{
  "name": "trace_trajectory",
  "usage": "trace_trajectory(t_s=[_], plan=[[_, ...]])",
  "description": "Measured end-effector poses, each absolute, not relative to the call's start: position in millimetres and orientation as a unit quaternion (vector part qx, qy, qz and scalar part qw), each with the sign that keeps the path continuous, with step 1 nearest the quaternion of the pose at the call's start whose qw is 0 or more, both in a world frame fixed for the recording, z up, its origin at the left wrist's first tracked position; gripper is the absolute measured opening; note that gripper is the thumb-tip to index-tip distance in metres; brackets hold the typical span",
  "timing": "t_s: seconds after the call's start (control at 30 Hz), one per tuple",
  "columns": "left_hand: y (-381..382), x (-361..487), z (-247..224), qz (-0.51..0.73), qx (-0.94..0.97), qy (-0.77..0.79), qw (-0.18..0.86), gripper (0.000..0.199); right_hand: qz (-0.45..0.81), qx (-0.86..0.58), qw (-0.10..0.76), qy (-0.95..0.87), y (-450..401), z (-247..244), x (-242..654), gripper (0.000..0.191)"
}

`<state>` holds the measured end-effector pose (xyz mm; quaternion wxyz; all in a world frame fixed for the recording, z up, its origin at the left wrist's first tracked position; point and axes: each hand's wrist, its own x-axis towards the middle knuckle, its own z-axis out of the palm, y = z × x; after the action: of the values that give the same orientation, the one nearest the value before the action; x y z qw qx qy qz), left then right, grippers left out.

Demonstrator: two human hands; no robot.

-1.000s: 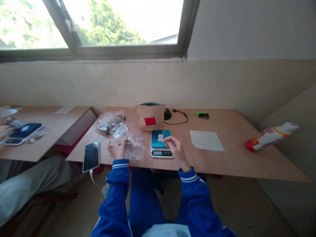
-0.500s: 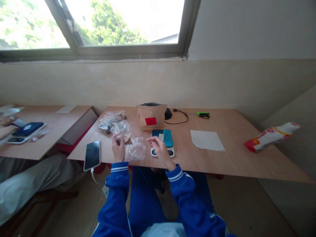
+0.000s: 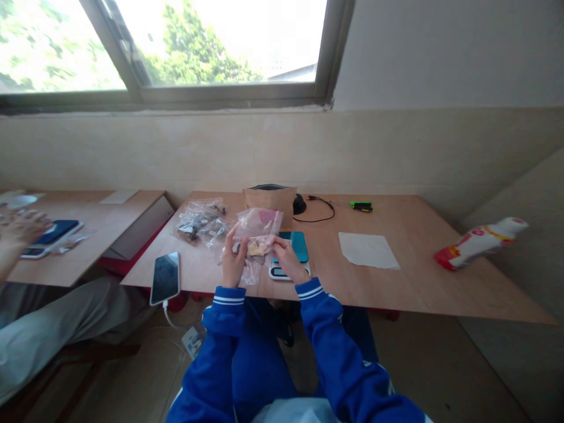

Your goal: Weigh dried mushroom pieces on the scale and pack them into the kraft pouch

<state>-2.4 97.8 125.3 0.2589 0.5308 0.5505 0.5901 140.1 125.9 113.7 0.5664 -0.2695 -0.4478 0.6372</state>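
Between my two hands hangs a clear zip bag with pale, flat pieces in its lower part. My left hand pinches its left side, and the fingers of my right hand grip its lower right side. Behind the bag stands a brown paper pouch, its top open and its front partly hidden. Just under my right hand lies a kitchen scale with a teal plate. Another clear bag lies flat on the table below the held one.
Several clear bags with dark contents lie at the back left. A phone on a cable sits at the front left edge. Rightward are a paper sheet, a black cable, a screwdriver and a bottle. A co-worker's hands are at the left table.
My hands have come together, and the zip bag with pale pieces is now lifted between them. At the left table, the co-worker's hands have moved in beside the other scale.
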Motion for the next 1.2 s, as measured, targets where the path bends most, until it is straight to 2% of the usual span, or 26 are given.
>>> trace_trajectory(t_s=[0.17, 0.27, 0.37, 0.47, 0.63, 0.73, 0.9, 1.07, 1.2], plan=[[102.0, 3.2, 133.3, 0.526, 0.582, 0.607, 0.126, 0.040, 0.642, -0.285, 0.600, -0.383, 125.9, 109.5, 133.4, 0.009], [105.4, 9.4, 142.5, 0.490, 0.596, 0.631, 0.078, 0.039, 0.657, -0.281, 0.639, -0.287, 123.3, 107.2, 123.9, 0.022], [105.8, 14.5, 155.9, 0.485, 0.621, 0.606, 0.109, 0.042, 0.708, -0.251, 0.632, -0.191, 120.8, 103.2, 118.0, 0.026], [103.9, 17.0, 165.0, 0.526, 0.611, 0.556, 0.202, 0.047, 0.746, -0.221, 0.616, -0.121, 121.9, 99.6, 117.4, 0.024], [103.2, 17.4, 157.7, 0.555, 0.601, 0.490, 0.301, 0.041, 0.765, -0.214, 0.606, -0.044, 132.5, 97.0, 122.2, 0.021], [104.8, 17.5, 149.3, 0.539, 0.618, 0.495, 0.287, 0.036, 0.768, -0.216, 0.602, -0.024, 136.6, 95.0, 125.4, 0.020], [104.9, 19.9, 149.8, 0.547, 0.607, 0.538, 0.209, 0.026, 0.788, -0.186, 0.587, -0.019, 133.0, 91.4, 128.9, 0.020], [103.0, 22.3, 156.2, 0.534, 0.621, 0.547, 0.174, 0.024, 0.787, -0.196, 0.583, 0.029, 128.2, 93.9, 128.4, 0.021], [104.2, 17.2, 152.5, 0.560, 0.584, 0.564, 0.165, 0.025, 0.811, -0.198, 0.549, 0.035, 126.4, 94.4, 129.6, 0.024]])
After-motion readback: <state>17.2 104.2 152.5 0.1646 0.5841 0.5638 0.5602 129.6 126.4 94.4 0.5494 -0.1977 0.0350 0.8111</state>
